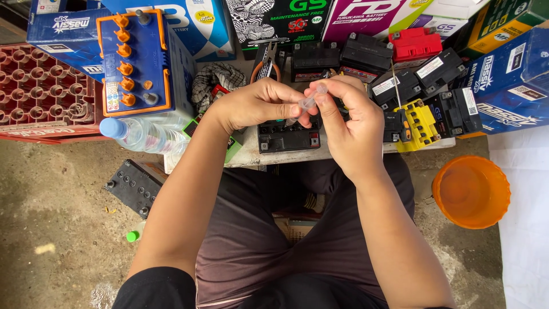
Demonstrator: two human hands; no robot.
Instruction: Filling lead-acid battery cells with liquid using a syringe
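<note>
The small clear tube (309, 102) was held between both hands above a black battery (288, 136) on the low bench (249, 154). Largest around it stood a blue battery with orange caps (137, 60), then an orange bucket (471, 191) on the floor to the right, a clear water bottle (146, 134) lying at the left, and a yellow-topped battery (418, 124). The tube's long axis ran on a slant, its upper end pointing up and right, its lower end down and left. The left hand (257, 105) pinched the lower end with thumb and forefinger; the right hand (349, 123) pinched the upper end, its other fingers curled inward.
</note>
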